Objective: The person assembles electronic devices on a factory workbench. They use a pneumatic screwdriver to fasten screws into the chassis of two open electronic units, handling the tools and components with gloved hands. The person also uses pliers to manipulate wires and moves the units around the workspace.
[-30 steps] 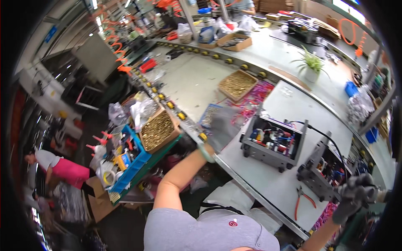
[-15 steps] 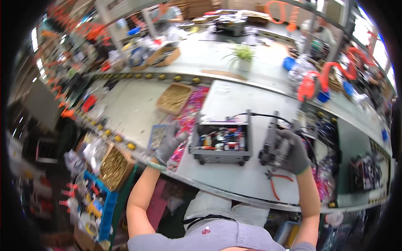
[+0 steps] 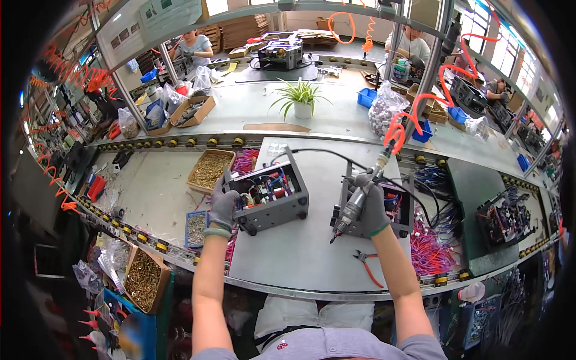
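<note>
My left hand (image 3: pixel 224 207), in a grey glove, grips the left side of an open dark metal case (image 3: pixel 273 215), fingers at its edge. The case sits turned at an angle on the worktop, its wires and electronic parts showing. My gloved right hand (image 3: pixel 374 207) is wrapped round a pneumatic screwdriver (image 3: pixel 354 206), bit pointing down and left, above the worktop. An orange air hose (image 3: pixel 394 129) runs up from the driver. Behind that hand stands a second open case (image 3: pixel 405 221), partly hidden. A black cable (image 3: pixel 324 151) links the two cases. Red-handled pliers (image 3: pixel 369 267) lie nearby.
Boxes of brass-coloured screws (image 3: pixel 211 170) and a blue tray of small fasteners (image 3: pixel 196 229) stand left. Pink and purple wires (image 3: pixel 431 249) lie right, near another open unit (image 3: pixel 510 219). A potted plant (image 3: pixel 303 109) stands on the far bench; people sit beyond.
My left hand has gone from beside the near case to gripping it, and the case has turned. The screwdriver now shows plainly in my right hand. The view has swung and sharpened.
</note>
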`<action>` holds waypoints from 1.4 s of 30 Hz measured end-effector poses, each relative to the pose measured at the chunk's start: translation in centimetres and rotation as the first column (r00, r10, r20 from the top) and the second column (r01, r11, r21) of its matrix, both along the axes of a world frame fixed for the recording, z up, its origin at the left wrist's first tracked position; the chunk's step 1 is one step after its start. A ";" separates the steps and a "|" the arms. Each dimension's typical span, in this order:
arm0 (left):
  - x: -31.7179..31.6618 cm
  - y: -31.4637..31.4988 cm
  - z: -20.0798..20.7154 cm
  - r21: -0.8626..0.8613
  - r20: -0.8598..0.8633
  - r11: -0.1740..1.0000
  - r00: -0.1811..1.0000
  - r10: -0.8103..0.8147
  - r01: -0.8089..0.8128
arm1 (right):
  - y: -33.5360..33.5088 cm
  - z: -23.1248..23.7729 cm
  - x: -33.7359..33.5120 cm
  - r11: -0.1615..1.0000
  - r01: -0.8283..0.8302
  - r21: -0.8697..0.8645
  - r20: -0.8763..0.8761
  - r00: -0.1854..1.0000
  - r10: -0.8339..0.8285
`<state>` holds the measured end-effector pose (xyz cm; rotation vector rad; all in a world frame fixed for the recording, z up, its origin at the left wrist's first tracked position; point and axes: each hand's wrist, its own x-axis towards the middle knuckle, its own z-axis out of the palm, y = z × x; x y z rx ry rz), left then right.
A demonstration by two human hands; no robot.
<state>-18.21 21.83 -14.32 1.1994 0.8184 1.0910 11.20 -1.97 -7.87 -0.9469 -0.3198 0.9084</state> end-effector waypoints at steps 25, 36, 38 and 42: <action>-0.8 -24.0 -4.8 0.634 -0.367 0.739 0.753 0.546 -0.228 | -17.4 -12.4 0.4 0.942 0.336 -0.018 -0.232 0.915 -0.330; 0.0 -22.1 -4.5 0.223 -0.495 0.975 0.862 0.111 0.002 | -11.5 -12.2 4.3 0.902 0.359 0.241 -0.086 0.933 -0.348; 2.0 -22.4 -5.0 0.175 -0.294 0.982 0.949 0.116 -0.066 | -10.1 -9.4 2.2 0.854 0.481 0.198 -0.022 0.873 -0.487; 7.7 -19.9 -7.1 0.065 -0.079 0.998 0.996 0.031 -0.025 | -7.8 -8.5 -2.2 0.848 0.505 0.161 0.259 0.808 -0.530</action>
